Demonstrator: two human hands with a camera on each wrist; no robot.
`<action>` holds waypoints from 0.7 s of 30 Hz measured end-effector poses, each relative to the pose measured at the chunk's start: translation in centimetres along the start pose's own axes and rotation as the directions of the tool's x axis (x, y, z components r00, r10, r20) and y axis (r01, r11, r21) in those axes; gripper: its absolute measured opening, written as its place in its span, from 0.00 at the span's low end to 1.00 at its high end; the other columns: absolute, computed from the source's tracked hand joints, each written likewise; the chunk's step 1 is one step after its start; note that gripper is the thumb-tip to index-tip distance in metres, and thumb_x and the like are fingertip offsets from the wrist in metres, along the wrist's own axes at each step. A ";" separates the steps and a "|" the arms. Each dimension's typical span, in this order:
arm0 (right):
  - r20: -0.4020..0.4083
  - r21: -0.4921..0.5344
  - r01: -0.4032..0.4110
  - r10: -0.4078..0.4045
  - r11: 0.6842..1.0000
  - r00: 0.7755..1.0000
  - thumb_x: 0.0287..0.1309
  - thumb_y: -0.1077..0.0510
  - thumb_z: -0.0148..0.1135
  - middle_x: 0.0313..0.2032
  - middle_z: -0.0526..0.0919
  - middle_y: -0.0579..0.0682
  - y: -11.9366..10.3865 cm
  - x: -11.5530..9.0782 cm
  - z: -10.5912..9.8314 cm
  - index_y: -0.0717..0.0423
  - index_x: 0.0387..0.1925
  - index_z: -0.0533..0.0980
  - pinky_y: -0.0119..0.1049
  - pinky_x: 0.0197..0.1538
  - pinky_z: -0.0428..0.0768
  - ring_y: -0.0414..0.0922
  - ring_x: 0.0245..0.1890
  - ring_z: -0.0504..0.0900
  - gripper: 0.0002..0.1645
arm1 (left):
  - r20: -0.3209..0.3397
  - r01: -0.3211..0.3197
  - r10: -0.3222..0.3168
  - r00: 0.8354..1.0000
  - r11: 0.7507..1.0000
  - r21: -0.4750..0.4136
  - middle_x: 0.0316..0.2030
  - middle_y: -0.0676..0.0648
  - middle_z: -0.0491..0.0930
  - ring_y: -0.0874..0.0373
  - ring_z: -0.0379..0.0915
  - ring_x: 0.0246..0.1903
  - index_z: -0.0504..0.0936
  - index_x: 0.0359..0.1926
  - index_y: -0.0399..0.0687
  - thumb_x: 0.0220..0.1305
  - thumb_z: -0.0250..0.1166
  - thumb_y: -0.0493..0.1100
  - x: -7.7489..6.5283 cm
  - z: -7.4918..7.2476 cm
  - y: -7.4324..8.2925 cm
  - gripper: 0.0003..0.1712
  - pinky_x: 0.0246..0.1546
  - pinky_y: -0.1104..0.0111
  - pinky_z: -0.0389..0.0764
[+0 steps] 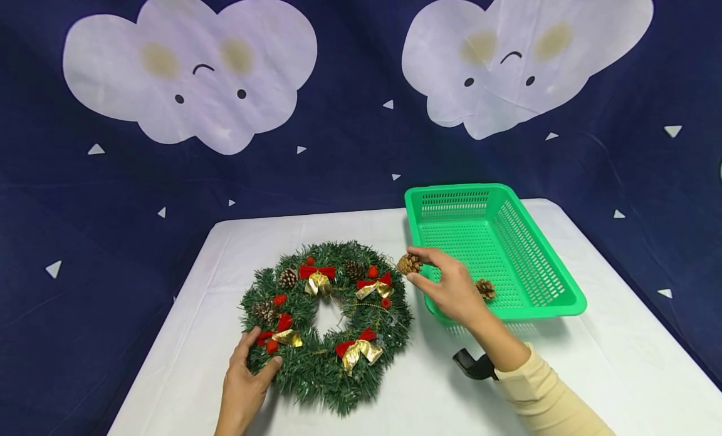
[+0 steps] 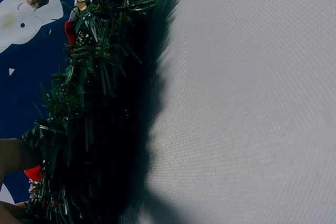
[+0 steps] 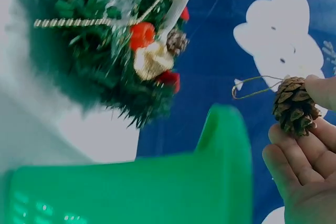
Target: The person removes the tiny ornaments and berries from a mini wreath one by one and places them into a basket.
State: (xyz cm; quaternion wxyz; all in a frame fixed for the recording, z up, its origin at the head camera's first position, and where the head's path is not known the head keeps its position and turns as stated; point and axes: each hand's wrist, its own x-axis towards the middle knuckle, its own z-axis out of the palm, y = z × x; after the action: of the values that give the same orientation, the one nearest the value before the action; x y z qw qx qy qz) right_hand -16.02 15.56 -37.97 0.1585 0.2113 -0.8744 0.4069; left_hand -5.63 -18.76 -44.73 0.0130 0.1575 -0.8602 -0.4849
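Observation:
A green Christmas wreath (image 1: pixel 389 329) with red-and-gold bows, red berries and pine cones lies on the white table. My left hand (image 1: pixel 246 376) grips its lower left edge, thumb and fingers spread on the tinsel greenery. My right hand (image 1: pixel 451 285) pinches a brown pine cone (image 1: pixel 409 264) between thumb and fingers, between the wreath and the near left rim of a green plastic basket (image 1: pixel 555 311). In the right wrist view a thin gold loop (image 3: pixel 254 87) hangs off this pine cone (image 3: pixel 295 106). A second loose pine cone (image 1: pixel 485 289) sits inside the basket's near end.
The basket stands at the right of the white table (image 1: pixel 180 361). Under my right wrist a black curved piece (image 1: pixel 474 364) shows at the sleeve. Behind the table hangs a dark blue cloth (image 1: pixel 350 173) with white clouds and small triangles.

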 end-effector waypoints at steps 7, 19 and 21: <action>-0.020 -0.004 -0.063 0.063 0.998 0.998 0.52 0.57 0.68 0.50 0.82 0.54 1.6 0.2 -0.7 0.53 0.58 0.73 0.50 0.52 0.80 0.51 0.50 0.81 0.29 | -0.003 0.003 -0.003 1.000 1.000 -0.002 0.73 0.33 0.42 0.31 0.39 0.71 0.54 0.72 0.44 0.58 0.66 0.42 -0.1 0.0 0.0 0.45 0.66 0.36 0.49; 0.004 0.053 -0.181 0.181 0.982 0.983 0.55 0.58 0.66 0.48 0.83 0.58 3.8 1.1 -1.7 0.55 0.58 0.73 0.52 0.55 0.79 0.56 0.51 0.81 0.27 | 0.001 0.015 -0.015 1.000 1.000 -0.001 0.73 0.32 0.41 0.31 0.38 0.71 0.53 0.73 0.44 0.58 0.66 0.43 0.1 0.1 0.0 0.45 0.66 0.36 0.49; 0.005 0.046 -0.194 0.194 0.980 0.981 0.56 0.57 0.66 0.48 0.83 0.58 4.0 1.2 -1.9 0.56 0.58 0.72 0.53 0.54 0.79 0.57 0.51 0.80 0.27 | 0.001 0.019 -0.019 1.000 1.000 -0.001 0.73 0.32 0.41 0.31 0.38 0.71 0.53 0.73 0.44 0.59 0.66 0.43 0.1 0.1 0.0 0.45 0.66 0.36 0.49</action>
State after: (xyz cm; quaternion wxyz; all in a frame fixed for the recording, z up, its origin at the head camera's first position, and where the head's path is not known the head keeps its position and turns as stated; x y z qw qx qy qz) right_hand -18.87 19.07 -38.85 0.1131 0.1288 -0.8812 0.4406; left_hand -5.76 -18.72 -44.82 0.0082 0.1656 -0.8583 -0.4856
